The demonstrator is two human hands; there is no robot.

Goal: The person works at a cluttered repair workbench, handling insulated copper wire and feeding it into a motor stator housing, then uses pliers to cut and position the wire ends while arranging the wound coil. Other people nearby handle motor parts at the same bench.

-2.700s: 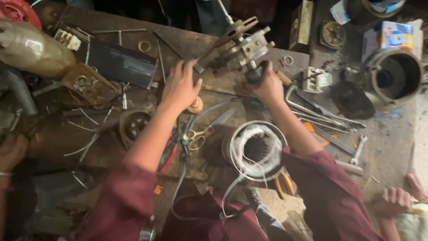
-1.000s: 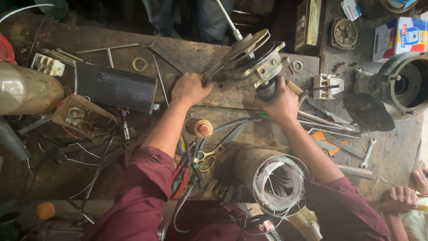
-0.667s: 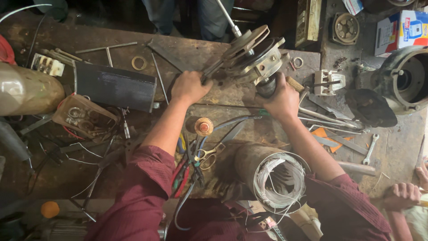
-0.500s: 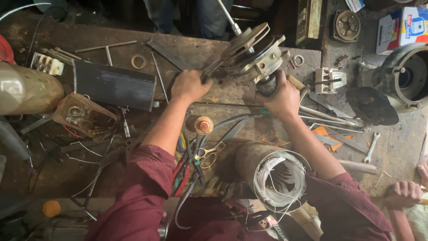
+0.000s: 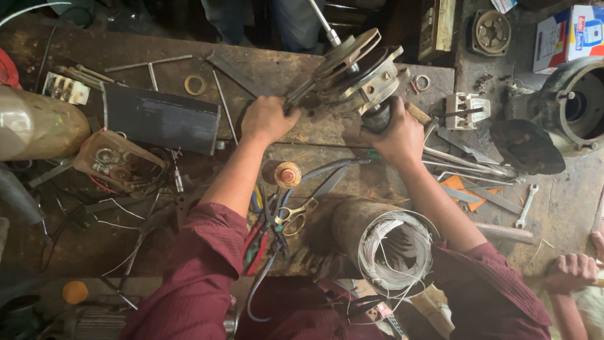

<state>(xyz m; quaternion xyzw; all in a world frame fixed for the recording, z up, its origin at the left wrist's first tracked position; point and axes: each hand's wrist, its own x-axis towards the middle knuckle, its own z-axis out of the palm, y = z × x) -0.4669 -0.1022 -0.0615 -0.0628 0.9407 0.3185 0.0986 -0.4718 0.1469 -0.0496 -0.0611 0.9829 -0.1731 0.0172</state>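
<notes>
Hands [image 5: 270,118] [image 5: 395,132] gripping rotor assembly [image 5: 358,69], bench-edge.

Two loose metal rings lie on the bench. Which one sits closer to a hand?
The small silver ring, just right of the metal pump assembly: it lies close above the right hand. The brass ring lies farther off, left of the left hand.

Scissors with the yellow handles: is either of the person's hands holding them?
No: the scissors lie untouched on the bench, while the left hand and right hand both grasp the metal pump assembly.

Greasy metal motor assembly [image 5: 358,72], tilted
</notes>
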